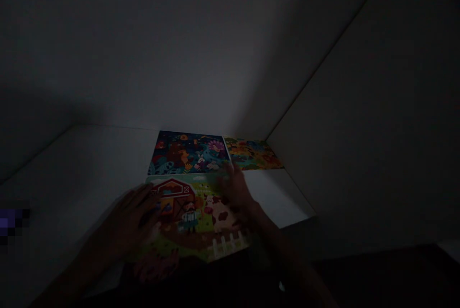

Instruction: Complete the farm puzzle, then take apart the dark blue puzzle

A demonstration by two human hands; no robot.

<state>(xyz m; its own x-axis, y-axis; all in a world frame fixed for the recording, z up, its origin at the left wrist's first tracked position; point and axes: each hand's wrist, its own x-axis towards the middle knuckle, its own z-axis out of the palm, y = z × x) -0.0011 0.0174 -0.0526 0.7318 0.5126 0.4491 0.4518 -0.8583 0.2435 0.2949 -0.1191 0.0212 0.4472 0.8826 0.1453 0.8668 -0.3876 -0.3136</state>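
A farm picture board (190, 219) with a red barn, a figure, a pink spotted cow and a white fence lies near the front edge of the white surface. My left hand (134, 212) rests over its left side, fingers stretched out and apart. Over the board's upper right side is my right hand (235, 188), dim and smeared, so its finger shape is unclear. Just behind lies a dark blue picture board (190, 154) with woodland animals. An orange and green picture board (253, 154) sits to the right of that one.
The white surface (280, 195) meets a pale wall (179, 59) at the back and a side panel (377, 131) on the right. Lighting is very dim. Below the front edge it is nearly black. A blurred purple patch (9, 222) shows at far left.
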